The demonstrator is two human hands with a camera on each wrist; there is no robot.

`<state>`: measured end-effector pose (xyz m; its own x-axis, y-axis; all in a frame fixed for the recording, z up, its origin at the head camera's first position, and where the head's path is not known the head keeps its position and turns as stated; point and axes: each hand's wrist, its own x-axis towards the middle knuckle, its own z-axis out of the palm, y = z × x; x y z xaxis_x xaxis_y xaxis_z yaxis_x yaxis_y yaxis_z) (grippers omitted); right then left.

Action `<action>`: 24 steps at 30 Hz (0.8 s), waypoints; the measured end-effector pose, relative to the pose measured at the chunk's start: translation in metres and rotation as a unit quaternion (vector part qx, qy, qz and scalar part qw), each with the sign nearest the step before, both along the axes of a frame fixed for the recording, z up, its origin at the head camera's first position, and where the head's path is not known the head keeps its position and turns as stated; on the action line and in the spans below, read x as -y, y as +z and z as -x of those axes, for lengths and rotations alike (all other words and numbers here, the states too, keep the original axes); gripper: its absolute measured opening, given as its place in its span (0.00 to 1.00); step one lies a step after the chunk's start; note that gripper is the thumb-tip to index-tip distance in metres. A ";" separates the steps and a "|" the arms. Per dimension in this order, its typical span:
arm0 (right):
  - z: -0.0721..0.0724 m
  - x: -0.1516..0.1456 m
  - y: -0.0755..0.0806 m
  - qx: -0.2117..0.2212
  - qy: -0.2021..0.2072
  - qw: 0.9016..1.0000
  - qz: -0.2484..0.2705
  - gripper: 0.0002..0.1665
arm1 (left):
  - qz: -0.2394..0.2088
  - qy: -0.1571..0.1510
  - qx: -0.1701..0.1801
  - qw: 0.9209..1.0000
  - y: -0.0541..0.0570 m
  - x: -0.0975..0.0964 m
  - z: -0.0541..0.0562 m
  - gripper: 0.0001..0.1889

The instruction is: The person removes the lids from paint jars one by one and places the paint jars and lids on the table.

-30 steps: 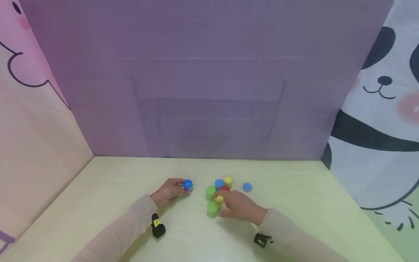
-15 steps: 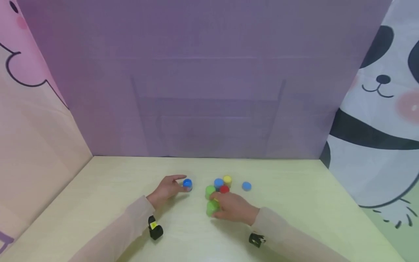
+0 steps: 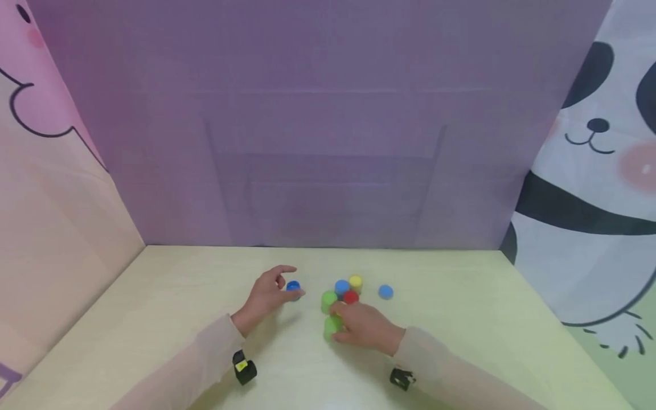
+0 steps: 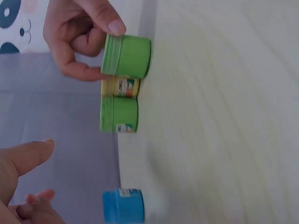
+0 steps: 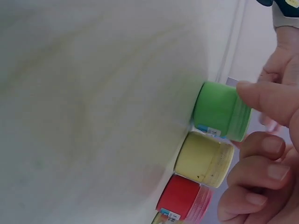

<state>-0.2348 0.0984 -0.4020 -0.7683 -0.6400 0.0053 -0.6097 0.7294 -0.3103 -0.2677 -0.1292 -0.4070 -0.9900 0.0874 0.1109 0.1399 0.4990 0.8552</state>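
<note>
In the head view my left hand [image 3: 266, 296] is beside a small blue jar [image 3: 292, 286], its index finger raised and its thumb overlapping the jar. The left wrist view shows no grip on that blue jar [image 4: 124, 206]. My right hand [image 3: 371, 327] pinches a green jar [image 3: 331, 329] at its lid, between thumb and index finger. Close behind are another green jar [image 3: 329, 300], a red jar [image 3: 351, 296], a blue jar [image 3: 341, 286] and a yellow jar [image 3: 356, 281]. Another yellow jar [image 5: 204, 160], mostly hidden by my right hand in the head view, is by the pinched one.
A flat blue disc, like a lid [image 3: 386, 292], lies right of the group on the pale table [image 3: 451, 319]. A purple panel [image 3: 328, 142] stands along the table's back edge. Printed cloth sides [image 3: 574, 267] flank it.
My left index finger has lifted away from the blue jar. The right hand has shifted slightly left and closed its fingers on the near green jar. The other jars look unmoved.
</note>
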 end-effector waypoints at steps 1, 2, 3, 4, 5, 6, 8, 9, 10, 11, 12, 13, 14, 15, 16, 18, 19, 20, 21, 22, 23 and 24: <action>-0.001 0.000 0.000 0.001 0.000 1.000 0.000 0.22 | 0.001 -0.007 -0.013 1.000 0.001 -0.002 -0.003 0.27; -0.001 -0.001 0.000 0.002 0.000 1.000 0.001 0.22 | 0.002 -0.015 -0.026 1.000 0.003 -0.005 -0.007 0.26; -0.002 -0.001 -0.001 0.003 0.001 1.000 0.002 0.21 | 0.006 -0.025 -0.039 0.999 0.004 -0.007 -0.010 0.25; -0.003 -0.002 -0.001 0.000 0.002 1.000 0.002 0.21 | 0.010 -0.039 -0.052 0.998 0.004 -0.009 -0.014 0.24; -0.004 -0.003 -0.001 -0.003 0.004 1.000 0.002 0.21 | 0.013 -0.053 -0.062 0.997 0.005 -0.011 -0.018 0.24; -0.005 -0.004 -0.001 -0.006 0.005 1.000 0.002 0.21 | 0.020 -0.068 -0.070 0.995 0.005 -0.013 -0.022 0.23; -0.008 -0.006 -0.001 -0.010 0.009 1.000 0.004 0.20 | 0.034 -0.099 -0.076 0.992 0.006 -0.017 -0.031 0.22; -0.009 -0.007 -0.001 -0.010 0.009 1.000 0.004 0.20 | 0.039 -0.114 -0.073 0.990 0.006 -0.019 -0.034 0.22; -0.011 -0.008 0.000 -0.007 0.007 1.000 0.003 0.20 | 0.041 -0.131 -0.068 0.988 0.006 -0.020 -0.038 0.21; -0.013 -0.009 0.000 -0.001 0.005 1.000 0.002 0.20 | 0.042 -0.146 -0.057 0.987 0.006 -0.022 -0.041 0.21; -0.015 -0.010 0.000 0.007 0.001 1.000 0.001 0.20 | 0.039 -0.161 -0.041 0.985 0.006 -0.023 -0.044 0.21; -0.016 -0.012 0.000 0.014 -0.002 1.000 -0.001 0.20 | 0.027 -0.176 -0.020 0.984 0.005 -0.025 -0.047 0.21; -0.018 -0.013 0.000 0.020 -0.005 1.000 -0.003 0.20 | 0.016 -0.190 0.003 0.982 0.005 -0.026 -0.049 0.20; -0.021 -0.014 0.000 0.025 -0.007 1.000 -0.007 0.19 | 0.003 -0.201 0.028 0.979 0.005 -0.028 -0.052 0.19; -0.023 -0.015 0.000 0.028 -0.008 1.000 -0.009 0.19 | -0.009 -0.212 0.050 0.976 0.004 -0.029 -0.054 0.19; -0.028 -0.017 0.000 0.033 -0.006 0.999 -0.011 0.19 | -0.030 -0.228 0.092 0.969 0.002 -0.033 -0.057 0.18; -0.030 -0.018 0.000 0.034 -0.005 0.999 -0.012 0.18 | -0.037 -0.234 0.106 0.966 0.001 -0.034 -0.059 0.18; -0.032 -0.018 0.000 0.035 -0.004 0.999 -0.012 0.18 | -0.038 -0.238 0.119 0.963 -0.001 -0.036 -0.061 0.18; -0.034 -0.019 0.001 0.039 -0.004 0.999 -0.011 0.18 | -0.041 -0.242 0.131 0.961 -0.002 -0.037 -0.063 0.18; -0.037 -0.019 0.001 0.043 -0.003 0.999 -0.009 0.18 | -0.042 -0.247 0.141 0.958 -0.003 -0.038 -0.065 0.18; -0.039 -0.019 0.002 0.048 -0.003 0.999 -0.008 0.18 | -0.041 -0.250 0.149 0.956 -0.005 -0.040 -0.067 0.18; -0.041 -0.020 0.003 0.052 -0.002 0.999 -0.007 0.18 | -0.042 -0.253 0.158 0.953 -0.006 -0.041 -0.069 0.18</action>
<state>-0.1937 0.1180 -0.3990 -0.7674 -0.6357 -0.0836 -0.5713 0.7371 -0.3609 -0.1988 -0.0881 -0.4129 -0.8081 0.5672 -0.1591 0.0729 0.3643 0.9284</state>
